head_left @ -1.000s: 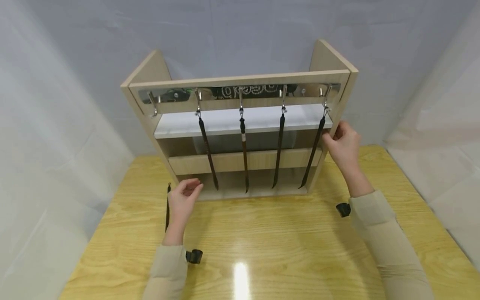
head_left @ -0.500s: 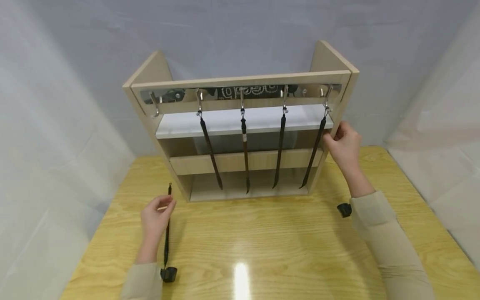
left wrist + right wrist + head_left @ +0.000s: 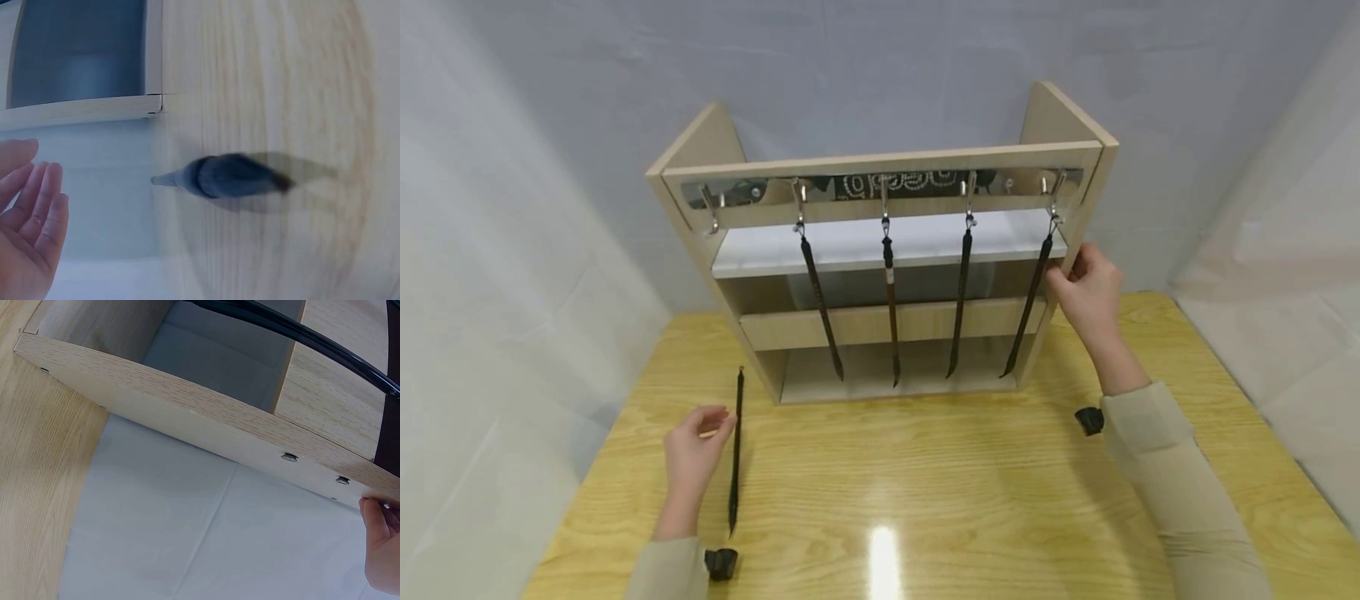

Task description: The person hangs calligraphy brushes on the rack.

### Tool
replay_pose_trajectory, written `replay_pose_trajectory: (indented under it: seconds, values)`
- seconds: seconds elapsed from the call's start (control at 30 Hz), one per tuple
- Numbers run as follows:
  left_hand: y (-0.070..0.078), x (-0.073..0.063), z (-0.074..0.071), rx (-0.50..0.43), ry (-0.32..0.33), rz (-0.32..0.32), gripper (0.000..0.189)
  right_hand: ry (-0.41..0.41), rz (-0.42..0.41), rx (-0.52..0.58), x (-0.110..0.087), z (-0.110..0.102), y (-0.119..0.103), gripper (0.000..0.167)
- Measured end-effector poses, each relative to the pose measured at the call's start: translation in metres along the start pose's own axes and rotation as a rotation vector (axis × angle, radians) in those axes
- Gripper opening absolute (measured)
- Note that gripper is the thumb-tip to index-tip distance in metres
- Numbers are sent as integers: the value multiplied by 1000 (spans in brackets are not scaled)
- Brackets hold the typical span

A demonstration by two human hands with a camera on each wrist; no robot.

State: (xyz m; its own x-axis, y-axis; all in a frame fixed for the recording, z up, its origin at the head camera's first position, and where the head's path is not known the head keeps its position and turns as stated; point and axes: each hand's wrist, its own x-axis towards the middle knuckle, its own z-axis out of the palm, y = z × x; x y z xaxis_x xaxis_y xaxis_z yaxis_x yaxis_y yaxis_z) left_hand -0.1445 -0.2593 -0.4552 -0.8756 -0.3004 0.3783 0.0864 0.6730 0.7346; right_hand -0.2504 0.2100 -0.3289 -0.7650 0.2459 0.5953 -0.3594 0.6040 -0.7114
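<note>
Close to a dark writing brush (image 3: 736,450) lying on the table, my left hand (image 3: 694,454) has its fingertips loosely bent with nothing between them. In the left wrist view the same brush (image 3: 234,176) points its bristle end at the camera, apart from the left hand (image 3: 31,219). At the right side panel of a wooden rack (image 3: 887,321), my right hand (image 3: 1088,300) holds the edge, thumb at the front; some of its fingers are hidden. The right wrist view shows the right hand (image 3: 381,547) against the panel's outer face.
Several dark brushes hang by loops from a metal hook rail (image 3: 887,185) on the rack. The leftmost hook (image 3: 709,208) bears nothing. White sheeting (image 3: 880,67) stands behind and at both sides of the wooden table (image 3: 970,483).
My left hand has moved left and nearer to me, from the rack's lower left corner to beside the lying brush. The leftmost hanging brush has swung slightly right. My right hand stays put.
</note>
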Motion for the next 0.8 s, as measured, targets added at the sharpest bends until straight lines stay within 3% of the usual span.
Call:
replay_pose_trajectory:
  seconds: [0.27,0.5,0.8]
  values:
    - [-3,3,1,91,-43,-48,21,0,-1,-1,0,-1,0,14]
    - [-4,6,-1,146,-191,-177,28,-8,6,-21,0,-1,-1,16]
    - [-10,14,0,255,-361,-219,33,-20,18,-14,-1,-2,-2,19]
